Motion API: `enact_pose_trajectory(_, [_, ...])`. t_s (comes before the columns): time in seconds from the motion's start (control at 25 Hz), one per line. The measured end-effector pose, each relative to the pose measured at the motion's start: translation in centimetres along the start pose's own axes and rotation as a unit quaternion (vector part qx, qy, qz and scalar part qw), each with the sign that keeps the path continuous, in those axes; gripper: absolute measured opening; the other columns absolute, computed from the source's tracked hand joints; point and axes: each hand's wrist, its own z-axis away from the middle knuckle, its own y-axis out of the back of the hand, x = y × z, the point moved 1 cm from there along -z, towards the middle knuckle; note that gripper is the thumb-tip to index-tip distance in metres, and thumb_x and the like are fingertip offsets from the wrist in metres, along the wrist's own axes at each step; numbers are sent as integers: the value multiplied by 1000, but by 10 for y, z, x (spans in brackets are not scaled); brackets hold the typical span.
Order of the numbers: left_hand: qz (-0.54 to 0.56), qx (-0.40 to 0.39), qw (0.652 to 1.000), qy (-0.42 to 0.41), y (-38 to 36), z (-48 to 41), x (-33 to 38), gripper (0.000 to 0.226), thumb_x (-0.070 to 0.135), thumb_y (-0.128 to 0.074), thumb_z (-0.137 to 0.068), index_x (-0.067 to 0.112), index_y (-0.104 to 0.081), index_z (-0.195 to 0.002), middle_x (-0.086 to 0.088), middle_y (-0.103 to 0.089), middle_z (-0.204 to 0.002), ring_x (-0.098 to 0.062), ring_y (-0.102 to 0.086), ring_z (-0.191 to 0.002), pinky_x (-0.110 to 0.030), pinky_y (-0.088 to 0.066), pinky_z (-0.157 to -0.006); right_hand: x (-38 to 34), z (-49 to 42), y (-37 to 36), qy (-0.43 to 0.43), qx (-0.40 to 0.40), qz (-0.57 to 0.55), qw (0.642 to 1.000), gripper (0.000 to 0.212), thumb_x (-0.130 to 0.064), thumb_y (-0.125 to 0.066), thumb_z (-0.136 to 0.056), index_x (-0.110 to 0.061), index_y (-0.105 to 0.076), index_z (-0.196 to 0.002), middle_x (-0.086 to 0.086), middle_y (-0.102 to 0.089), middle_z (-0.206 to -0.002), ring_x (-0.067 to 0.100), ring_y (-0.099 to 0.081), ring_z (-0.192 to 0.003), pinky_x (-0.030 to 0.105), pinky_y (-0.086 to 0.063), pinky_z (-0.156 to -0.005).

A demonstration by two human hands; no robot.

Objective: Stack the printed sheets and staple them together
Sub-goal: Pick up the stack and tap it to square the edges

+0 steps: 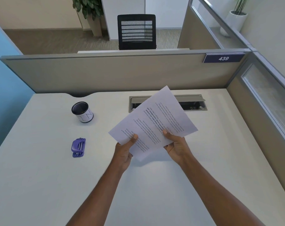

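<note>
The printed sheets [154, 118] are white pages with text, held together above the white desk [40, 176] and tilted, their text upside down to me. My left hand [124, 150] grips their near left edge with the thumb on top. My right hand [176, 144] grips their near right edge, thumb also on top. A small purple stapler [78, 147] lies flat on the desk, well to the left of my left hand and apart from the sheets.
A black mesh pen cup [82, 112] with a white band stands at the back left of the desk. A grey cable tray [192, 102] is set into the desk behind the sheets. Beige partition walls [105, 74] close the desk at back and right.
</note>
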Motion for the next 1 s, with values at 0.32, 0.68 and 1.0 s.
enact_pose_trajectory(0.32, [-137,-1,991,-12,20,-9,44,15,20,-84,-89,20,-84,-105,-1,-83,-106,-26,-71,-102,-35,-60,-79,-42,-3,7,35,18,150,988,49,12,-81,-81,-20,-76,-118,16,-78,-129,44,-70,-125,64,-55,-109])
enact_pose_trajectory(0.68, [-232,-79,969,-28,-28,-3,46,46,22,-93,-86,19,-79,-129,-4,-84,-123,-29,-80,-113,-47,-66,-96,-50,4,-18,73,-60,363,927,29,-1,-82,-91,-22,-81,-111,1,-85,-109,28,-80,-100,39,-69,-82])
enact_pose_trajectory(1.0, [-213,2,973,-87,-26,-3,27,41,16,-94,-85,15,-81,-124,-3,-85,-114,-28,-82,-104,-45,-69,-90,-32,-1,-11,76,-46,362,928,32,2,-84,-89,-25,-83,-106,-4,-86,-104,24,-80,-99,35,-68,-83])
